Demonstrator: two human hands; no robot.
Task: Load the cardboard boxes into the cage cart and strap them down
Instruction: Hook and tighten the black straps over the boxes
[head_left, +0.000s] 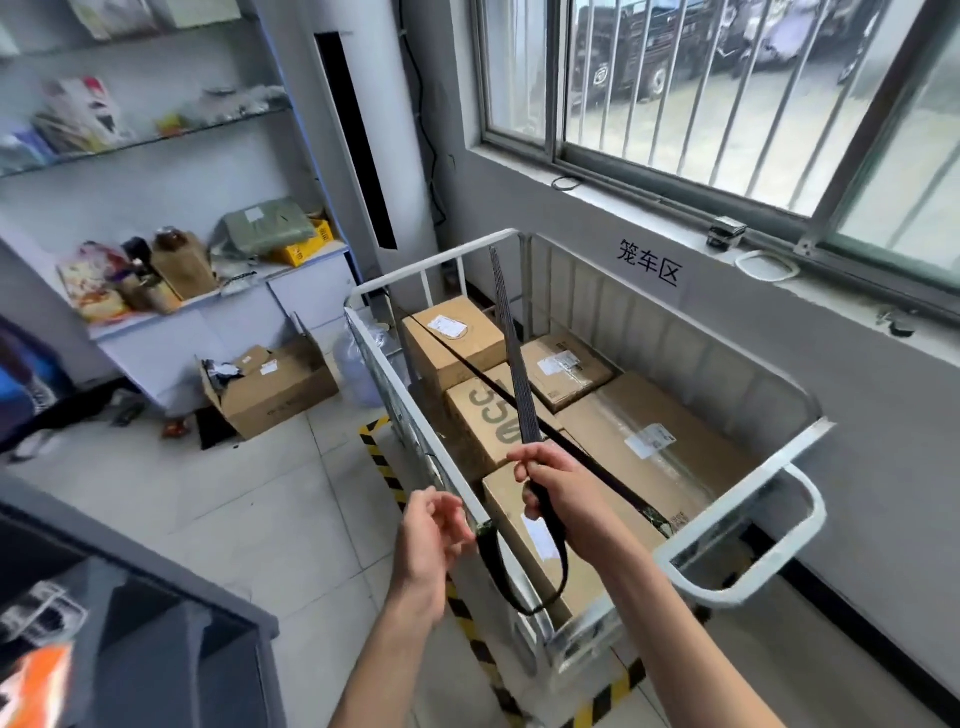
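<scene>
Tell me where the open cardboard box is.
In the head view the open cardboard box sits on the floor left of the cage cart, beside a clear water jug and below the white counter.

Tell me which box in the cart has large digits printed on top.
The box marked 350, second from the far end along the left rail of the cage cart. The rest show only white shipping labels.

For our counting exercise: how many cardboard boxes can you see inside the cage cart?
5: far-left box, far-right box, middle box printed 350, big right box, nearest box. More may lie hidden beneath.
</scene>
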